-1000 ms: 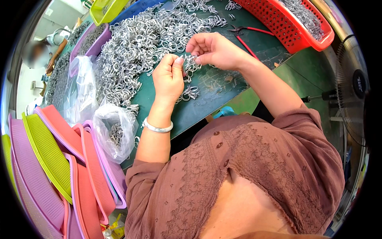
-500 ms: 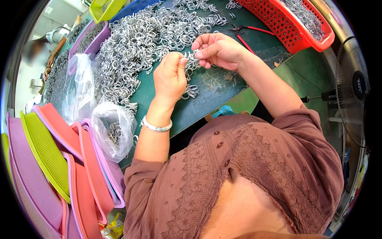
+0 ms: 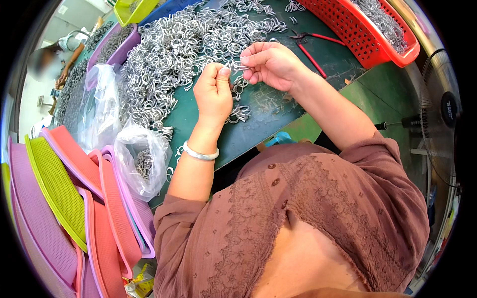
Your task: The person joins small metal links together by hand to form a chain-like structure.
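1. Nearest the person, at the left, pink, purple and yellow-green mesh trays [image 3: 64, 198] stand stacked on edge, with a clear plastic bag [image 3: 141, 159] of metal pieces just beside them.
2. The left hand [image 3: 213, 92], a pale bangle [image 3: 200, 154] at its wrist, is closed, thumb pressed to forefinger, pinching one end of a small metal wire clip [image 3: 237, 66] held just above the green tabletop [image 3: 278, 111].
3. The right hand [image 3: 271, 62] meets it from the other side, fingertips curled shut on the same clip, so the piece spans the narrow gap between both hands.
4. The clip looks light, stiff and springy, with smooth bare metal that may slip; I judge a fingertip pinch at each end the surest hold. It will likely snag on its neighbours.
5. Its long axis seems to run roughly left to right, from one hand to the other; which end is the open one is too small to tell.
6. Beyond the hands lies a big heap of like clips [image 3: 184, 44], with red-handled pliers [image 3: 310, 42] to the right.
7. Farthest off, a red basket [image 3: 370, 42] holds more metal pieces.
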The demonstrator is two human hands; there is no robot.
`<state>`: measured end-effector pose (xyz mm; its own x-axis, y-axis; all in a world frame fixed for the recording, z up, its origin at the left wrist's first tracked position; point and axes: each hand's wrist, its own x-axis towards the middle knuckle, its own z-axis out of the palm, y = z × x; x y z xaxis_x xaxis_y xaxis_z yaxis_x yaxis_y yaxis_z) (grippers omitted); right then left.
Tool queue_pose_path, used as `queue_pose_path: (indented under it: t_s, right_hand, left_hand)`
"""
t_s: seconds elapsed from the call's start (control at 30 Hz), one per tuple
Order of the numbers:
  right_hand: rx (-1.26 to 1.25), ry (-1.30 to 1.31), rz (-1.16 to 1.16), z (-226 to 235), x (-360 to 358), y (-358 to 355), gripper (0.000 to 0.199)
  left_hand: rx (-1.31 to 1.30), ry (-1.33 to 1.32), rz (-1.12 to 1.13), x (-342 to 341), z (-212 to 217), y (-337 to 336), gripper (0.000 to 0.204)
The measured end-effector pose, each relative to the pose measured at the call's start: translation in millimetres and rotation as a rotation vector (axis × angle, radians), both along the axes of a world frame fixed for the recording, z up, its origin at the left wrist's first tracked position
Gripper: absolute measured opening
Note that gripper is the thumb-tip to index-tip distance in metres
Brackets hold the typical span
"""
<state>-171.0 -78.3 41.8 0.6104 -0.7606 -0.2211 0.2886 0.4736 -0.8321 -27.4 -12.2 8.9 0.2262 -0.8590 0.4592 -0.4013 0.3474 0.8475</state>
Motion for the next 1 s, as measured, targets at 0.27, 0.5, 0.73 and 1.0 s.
queue_pose_path:
  t_s: [0.27, 0.5, 0.73, 1.0]
  right_hand:
    - [0.061, -0.03, 0.051, -5, -5, -10, 0.01]
    - [-0.411, 0.087, 0.027, -8, -6, 1, 0.038]
    - [-0.742, 0.199, 0.163, -15, -5, 9, 0.052]
    - [-0.849, 0.266, 0.05, -17, 0, 18, 0.04]
  left_hand:
    - [0.157, 0.32, -0.227, 2, 0, 0, 0.016]
    - [0.407, 0.757, -0.305, 10, 9, 1, 0.018]
    - [0.458, 0.833, -0.33, 8, 13, 4, 0.021]
    - [0.547, 0.781, -0.292, 11, 17, 3, 0.02]
